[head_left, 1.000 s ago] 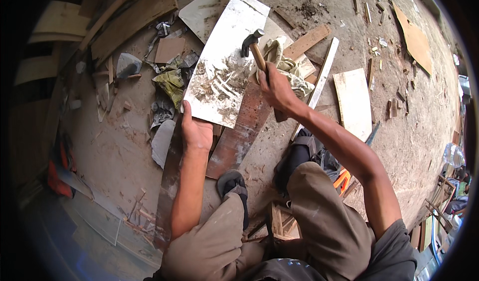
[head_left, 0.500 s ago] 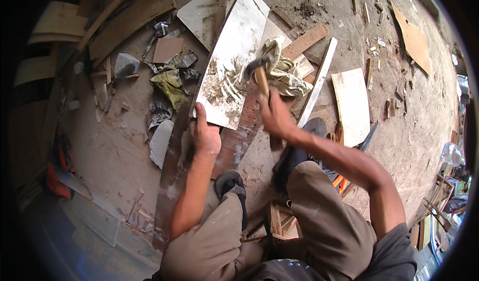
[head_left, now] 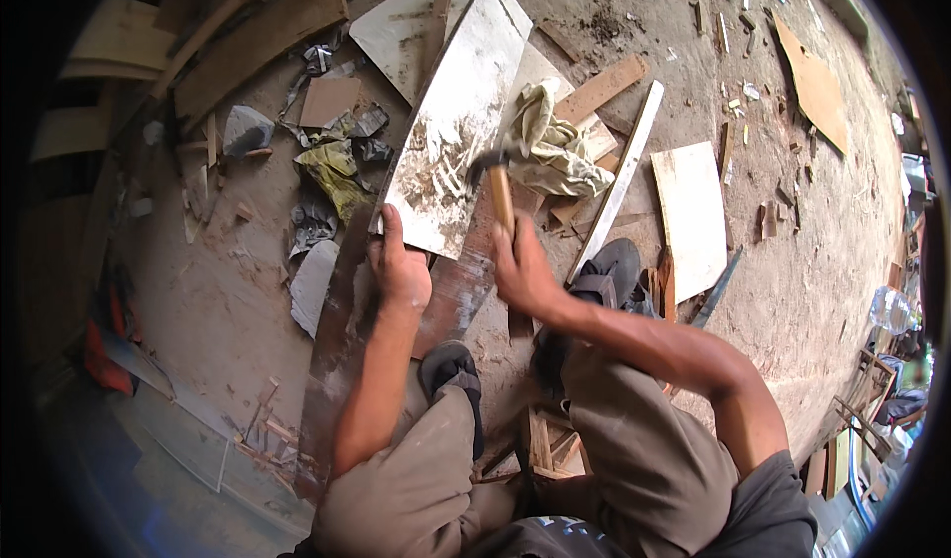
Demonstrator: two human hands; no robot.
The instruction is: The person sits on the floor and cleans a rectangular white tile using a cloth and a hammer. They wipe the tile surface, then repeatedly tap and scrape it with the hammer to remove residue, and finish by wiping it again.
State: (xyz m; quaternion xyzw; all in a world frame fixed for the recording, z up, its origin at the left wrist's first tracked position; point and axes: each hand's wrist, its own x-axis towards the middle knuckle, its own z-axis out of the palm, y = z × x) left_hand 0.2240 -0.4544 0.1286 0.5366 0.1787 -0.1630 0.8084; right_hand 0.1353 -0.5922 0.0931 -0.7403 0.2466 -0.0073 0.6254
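Note:
My left hand point(head_left: 403, 269) grips the near end of a long white board point(head_left: 458, 102), its thumb on the top face and the fingers hidden beneath. Brown smears and flaking patches cover the board's near half. In my right hand point(head_left: 525, 271) is a hammer point(head_left: 502, 194) with a wooden handle and dark head, closed fingers round the handle. The hammer head is at the board's right edge; whether it touches I cannot tell. Under the board lies a reddish-brown plank point(head_left: 451, 305). Just right of the hammer is a crumpled pale cloth point(head_left: 550, 147).
A narrow white strip point(head_left: 624, 172) and a white panel point(head_left: 690, 216) lie to the right. Crumpled yellow wrapping point(head_left: 337, 177) and scraps are at the left. Wooden boards point(head_left: 263, 48) lean at the far left. My shoes point(head_left: 451, 370) rest near the plank.
My right hand and the hammer have moved left and slightly nearer to me, the head shifting down along the board's right edge. My left hand still grips the board, which has shifted slightly left.

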